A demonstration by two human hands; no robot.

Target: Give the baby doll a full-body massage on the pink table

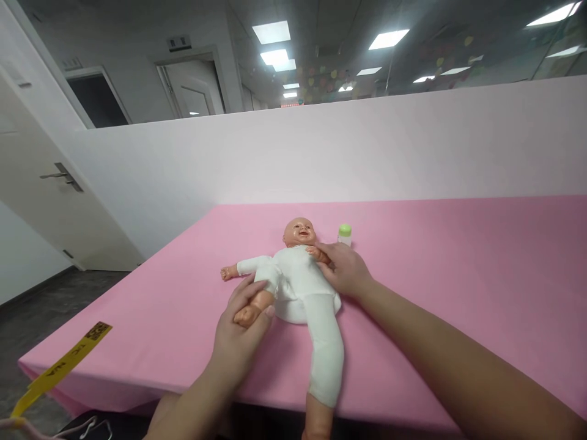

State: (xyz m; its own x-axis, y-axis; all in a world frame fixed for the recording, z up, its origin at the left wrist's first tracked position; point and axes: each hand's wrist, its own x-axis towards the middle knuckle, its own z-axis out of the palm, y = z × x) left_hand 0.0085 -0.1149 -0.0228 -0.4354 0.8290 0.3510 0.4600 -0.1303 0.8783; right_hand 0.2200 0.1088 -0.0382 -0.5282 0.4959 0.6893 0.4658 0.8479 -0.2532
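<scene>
Head view, where's the doll (298, 278)?
— On its back on the pink table (458, 275). Left hand (238, 333) clasps its bent plastic foot; right hand (343, 269) closes on its arm.
— Handling?
— Probably light: hard limbs, soft cloth body. Grip the limbs.

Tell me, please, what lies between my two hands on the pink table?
The doll's white-clothed torso lies between the left hand and right hand, in the head view.

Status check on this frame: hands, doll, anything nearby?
Left hand gripping the doll's foot. Right hand on the doll's arm. Doll on its back on pink table. Small green-capped bottle beside its head, clear of hands.
</scene>
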